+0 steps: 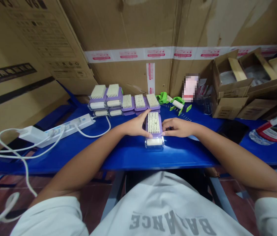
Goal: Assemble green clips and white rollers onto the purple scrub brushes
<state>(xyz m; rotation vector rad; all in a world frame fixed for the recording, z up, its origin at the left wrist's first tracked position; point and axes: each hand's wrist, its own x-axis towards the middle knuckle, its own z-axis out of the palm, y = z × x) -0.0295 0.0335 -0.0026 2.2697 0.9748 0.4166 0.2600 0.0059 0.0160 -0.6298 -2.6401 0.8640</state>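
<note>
Lilac bristle brush point(154, 124) gripped between both hands.
Left hand point(136, 126) and right hand point(177, 127) held its sides, above a clear tray point(154, 143) on the blue table point(128, 160); more brushes point(133, 102) stood just beyond.

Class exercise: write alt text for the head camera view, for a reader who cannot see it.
The left hand and right hand hold a purple brush with white bristles above a clear tray on a blue table. Similar brushes stand in rows behind, against cardboard boxes.
</note>
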